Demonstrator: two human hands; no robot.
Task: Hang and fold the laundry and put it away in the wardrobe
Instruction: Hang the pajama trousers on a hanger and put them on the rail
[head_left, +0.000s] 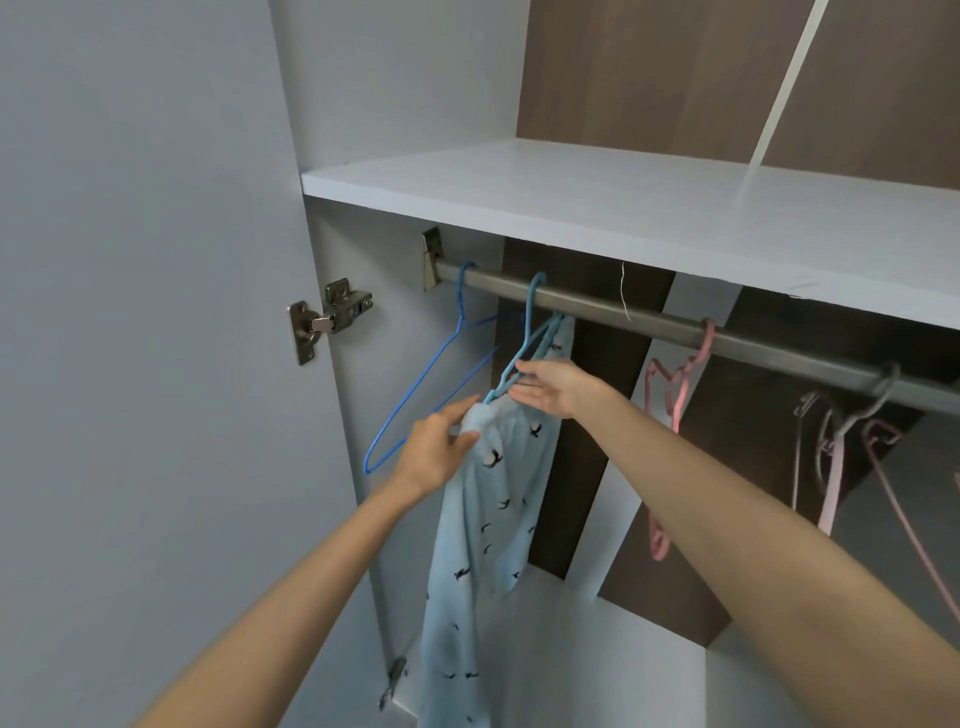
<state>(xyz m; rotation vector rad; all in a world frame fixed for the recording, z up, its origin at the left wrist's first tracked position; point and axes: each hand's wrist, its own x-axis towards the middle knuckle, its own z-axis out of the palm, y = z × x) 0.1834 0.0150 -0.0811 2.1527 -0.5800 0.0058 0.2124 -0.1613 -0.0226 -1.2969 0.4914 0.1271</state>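
Well — left hand (436, 453) on bird-print garment (488, 519), right hand (551, 387) at light-blue hanger (529, 317).

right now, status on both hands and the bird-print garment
Left hand gripping bird-print garment at its shoulder. Right hand open, fingertips at light blue hanger, hooked on rail. Empty blue hanger close on left.

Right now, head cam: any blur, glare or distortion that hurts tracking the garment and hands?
Head view: soft even light, no glare; garment, left hand and right hand reasonably sharp; wide-angle stretch enlarges the forearms toward the bottom corners; far-right hangers sit in shadow, dimmer.
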